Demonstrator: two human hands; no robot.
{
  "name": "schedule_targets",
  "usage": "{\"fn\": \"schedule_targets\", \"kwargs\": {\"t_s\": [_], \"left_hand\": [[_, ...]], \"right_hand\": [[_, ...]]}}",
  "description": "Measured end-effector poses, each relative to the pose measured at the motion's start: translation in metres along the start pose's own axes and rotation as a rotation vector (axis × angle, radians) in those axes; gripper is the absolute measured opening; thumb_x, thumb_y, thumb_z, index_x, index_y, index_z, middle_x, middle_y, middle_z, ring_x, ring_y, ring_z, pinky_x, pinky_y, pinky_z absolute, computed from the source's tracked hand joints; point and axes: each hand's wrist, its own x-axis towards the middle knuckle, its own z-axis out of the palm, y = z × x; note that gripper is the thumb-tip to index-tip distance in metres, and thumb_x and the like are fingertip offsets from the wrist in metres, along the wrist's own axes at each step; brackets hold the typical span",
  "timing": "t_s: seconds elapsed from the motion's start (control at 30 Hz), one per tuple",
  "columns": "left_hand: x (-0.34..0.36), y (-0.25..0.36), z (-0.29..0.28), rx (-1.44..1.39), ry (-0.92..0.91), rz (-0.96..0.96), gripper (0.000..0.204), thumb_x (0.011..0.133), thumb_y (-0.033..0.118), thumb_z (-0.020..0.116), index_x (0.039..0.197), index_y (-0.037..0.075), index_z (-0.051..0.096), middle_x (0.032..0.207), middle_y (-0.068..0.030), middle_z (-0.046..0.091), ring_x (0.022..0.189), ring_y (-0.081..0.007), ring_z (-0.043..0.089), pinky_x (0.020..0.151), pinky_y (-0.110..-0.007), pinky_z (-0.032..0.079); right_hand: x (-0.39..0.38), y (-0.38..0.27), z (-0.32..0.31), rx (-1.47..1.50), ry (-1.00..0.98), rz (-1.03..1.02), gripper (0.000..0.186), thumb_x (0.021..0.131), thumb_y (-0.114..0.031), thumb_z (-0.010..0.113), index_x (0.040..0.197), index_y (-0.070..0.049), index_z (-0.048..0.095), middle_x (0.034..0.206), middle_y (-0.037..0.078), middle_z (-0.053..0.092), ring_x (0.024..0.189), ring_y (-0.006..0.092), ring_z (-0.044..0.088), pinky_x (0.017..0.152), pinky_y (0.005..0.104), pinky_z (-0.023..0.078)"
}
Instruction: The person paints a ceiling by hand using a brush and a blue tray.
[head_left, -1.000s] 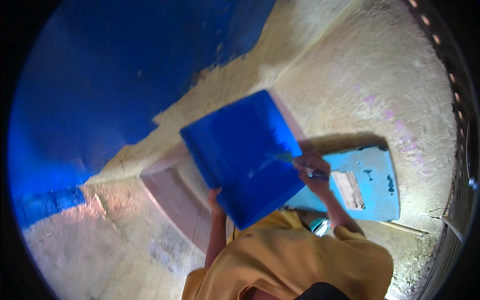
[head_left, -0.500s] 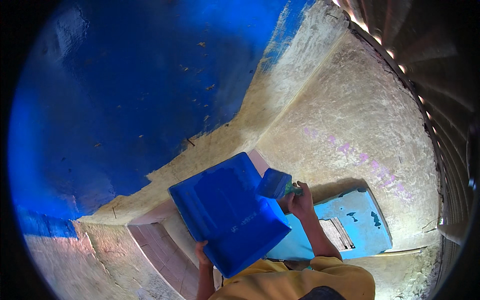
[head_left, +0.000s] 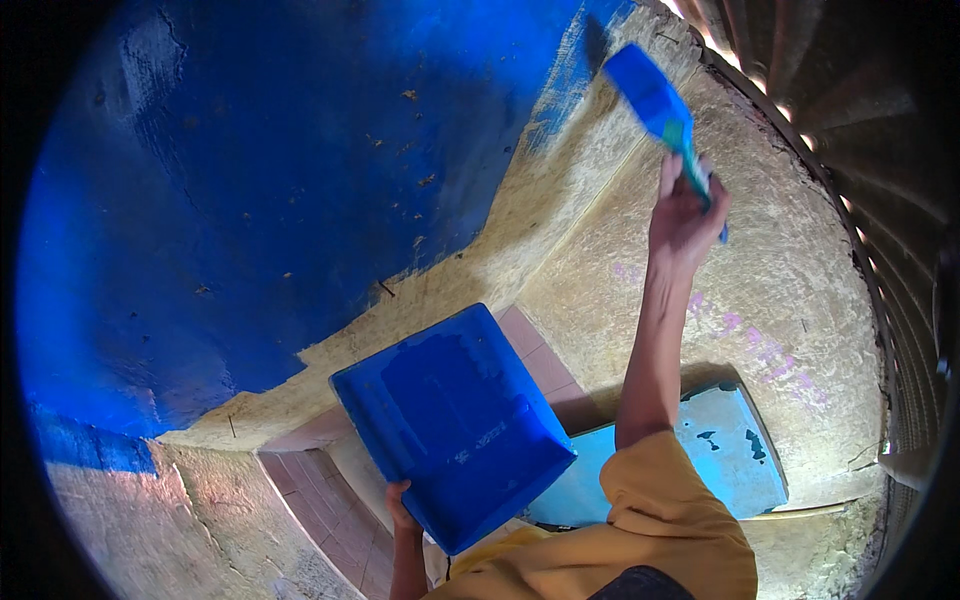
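My right hand (head_left: 684, 212) is raised at the upper right, its fingers wrapped round the handle of a wide paintbrush (head_left: 645, 88) whose head is covered in blue paint. The brush, slightly blurred, is by the bare strip of wall near the corner; I cannot tell if it touches. Low in the middle, my left hand (head_left: 401, 508) grips the left edge of a blue paint tray (head_left: 450, 400), tilted and wet with blue paint. Fresh blue paint (head_left: 270, 200) covers much of the wall to the left, with a ragged edge against the unpainted part.
Bare beige wall (head_left: 760, 240) with faint purple marks is on the right, under a corrugated metal roof (head_left: 850, 110). A peeling light-blue panel (head_left: 735, 450) lies below my right arm. Nails (head_left: 386, 288) stick out of the wall. Pinkish tiles (head_left: 330, 510) are on the floor.
My right hand has lifted the paintbrush from beside the tray, up and to the right, toward the unpainted wall near the corner. The tray in my left hand has barely shifted.
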Motion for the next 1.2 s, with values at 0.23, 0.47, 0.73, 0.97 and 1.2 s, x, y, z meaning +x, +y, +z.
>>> {"fn": "schedule_targets", "kwargs": {"t_s": [0.23, 0.47, 0.73, 0.97, 1.2], "left_hand": [[-0.006, -0.006, 0.001, 0.011, 0.081, -0.039, 0.063, 0.064, 0.031, 0.058, 0.117, 0.0, 0.048, 0.104, -0.0152, 0.054, 0.096, -0.0308, 0.051, 0.084, -0.042, 0.044], [-0.003, -0.017, -0.012, -0.048, 0.031, -0.075, 0.062, 0.064, 0.03, 0.058, 0.118, 0.0, 0.048, 0.105, -0.0162, 0.054, 0.096, -0.0319, 0.051, 0.085, -0.042, 0.043], [-0.01, -0.01, -0.014, -0.008, 0.071, 0.041, 0.054, 0.067, 0.033, 0.059, 0.112, 0.004, 0.052, 0.102, -0.0117, 0.054, 0.096, -0.0277, 0.051, 0.084, -0.041, 0.043], [-0.006, -0.008, -0.026, -0.017, 0.122, 0.038, 0.054, 0.068, 0.025, 0.056, 0.115, 0.0, 0.05, 0.105, -0.0137, 0.056, 0.096, -0.0295, 0.053, 0.085, -0.039, 0.046], [-0.013, -0.006, -0.018, 0.015, 0.137, 0.033, 0.052, 0.067, 0.028, 0.057, 0.112, 0.002, 0.052, 0.102, -0.0121, 0.056, 0.094, -0.0279, 0.052, 0.083, -0.039, 0.045]], "right_hand": [[0.032, 0.026, 0.057, -0.399, -0.273, -0.459, 0.043, 0.09, -0.024, 0.044, 0.111, 0.012, 0.052, 0.118, 0.024, 0.055, 0.099, 0.0302, 0.06, 0.095, 0.0417, 0.047], [0.009, 0.066, 0.016, -0.449, -0.3, -0.422, 0.032, 0.095, -0.024, 0.045, 0.101, 0.006, 0.055, 0.116, 0.024, 0.055, 0.111, 0.0323, 0.054, 0.095, 0.0482, 0.046], [-0.049, 0.06, -0.088, -0.717, -0.262, 0.095, 0.025, 0.092, -0.016, 0.052, 0.1, 0.007, 0.057, 0.102, 0.018, 0.062, 0.095, 0.028, 0.061, 0.087, 0.045, 0.051], [0.079, 0.007, 0.006, -1.101, -0.089, -0.276, 0.039, 0.084, -0.027, 0.062, 0.105, 0.005, 0.058, 0.106, 0.017, 0.06, 0.1, 0.0236, 0.056, 0.087, 0.0352, 0.045], [0.09, -0.01, 0.062, -0.37, -0.244, -0.435, 0.025, 0.089, -0.017, 0.043, 0.096, 0.003, 0.056, 0.106, 0.02, 0.061, 0.09, 0.0298, 0.063, 0.088, 0.0426, 0.051]]}}
